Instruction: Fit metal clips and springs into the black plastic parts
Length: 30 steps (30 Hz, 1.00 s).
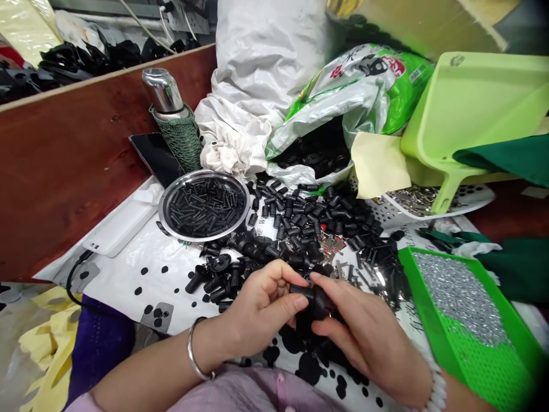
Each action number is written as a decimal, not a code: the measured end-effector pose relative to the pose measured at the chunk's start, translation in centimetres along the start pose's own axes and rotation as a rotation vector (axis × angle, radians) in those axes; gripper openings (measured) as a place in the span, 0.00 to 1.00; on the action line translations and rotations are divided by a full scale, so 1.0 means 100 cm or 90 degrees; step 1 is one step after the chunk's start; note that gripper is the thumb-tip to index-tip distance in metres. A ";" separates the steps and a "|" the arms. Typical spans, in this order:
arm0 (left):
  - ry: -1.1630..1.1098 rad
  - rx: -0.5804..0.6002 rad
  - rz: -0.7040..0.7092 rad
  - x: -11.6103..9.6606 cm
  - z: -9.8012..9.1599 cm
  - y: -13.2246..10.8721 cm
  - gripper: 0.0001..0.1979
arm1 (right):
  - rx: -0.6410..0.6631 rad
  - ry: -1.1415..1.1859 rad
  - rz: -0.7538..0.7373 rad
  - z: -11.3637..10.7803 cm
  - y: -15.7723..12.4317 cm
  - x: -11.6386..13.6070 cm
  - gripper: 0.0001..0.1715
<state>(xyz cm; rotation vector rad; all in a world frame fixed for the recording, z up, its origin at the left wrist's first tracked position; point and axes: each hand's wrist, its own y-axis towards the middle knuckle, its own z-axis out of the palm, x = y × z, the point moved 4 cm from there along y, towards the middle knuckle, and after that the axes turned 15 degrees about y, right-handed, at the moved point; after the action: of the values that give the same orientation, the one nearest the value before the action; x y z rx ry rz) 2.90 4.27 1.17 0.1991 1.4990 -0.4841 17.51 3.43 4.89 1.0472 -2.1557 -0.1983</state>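
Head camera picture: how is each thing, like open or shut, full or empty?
black part: held between both hands
left hand: closed on black part
right hand: closed on black part
steel dish: full of small black pieces
flask: upright, capped
green bag: open, black parts inside
green tray: partly filled with silvery bits

On the table [128, 269] before us, a heap of small parts [309, 220] spreads across the middle. Left of the heap sits a dish [162, 220] with more pieces in it. Behind the dish stands a flask [171, 114], with a phone [156, 157] lying beside it. A bag [364, 86] lies open behind the heap. At our right, a tray [480, 366] holds screws, with a scoop [472, 109] behind it. Nearest us, our left grip [261, 309] and right grip [364, 332] meet around a part [315, 300].
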 end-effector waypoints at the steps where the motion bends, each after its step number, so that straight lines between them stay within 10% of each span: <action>1: 0.034 -0.005 0.020 -0.001 0.001 -0.002 0.10 | 0.000 0.065 0.065 0.001 0.001 -0.002 0.16; 5: 0.052 -0.013 0.037 -0.001 0.002 -0.004 0.10 | 0.044 0.159 0.198 0.003 0.002 -0.004 0.24; 11: -0.058 0.030 -0.033 0.005 0.004 0.003 0.15 | 0.005 -0.125 -0.086 0.002 -0.009 0.002 0.31; 19: 0.338 -0.064 0.138 0.000 -0.001 -0.009 0.07 | -0.015 0.275 0.233 0.022 -0.006 0.001 0.12; 23: 0.479 -0.106 0.205 -0.007 -0.007 -0.013 0.07 | 0.045 0.405 0.284 0.022 0.001 0.002 0.17; 30: 0.721 -0.228 0.339 -0.021 -0.038 -0.005 0.09 | 0.008 -0.032 0.361 -0.036 -0.008 -0.058 0.20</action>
<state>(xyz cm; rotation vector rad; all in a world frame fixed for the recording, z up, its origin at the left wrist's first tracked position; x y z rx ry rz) -0.71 5.76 2.99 0.6346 2.4753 0.4325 22.73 7.77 4.04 0.4066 -2.4054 0.0575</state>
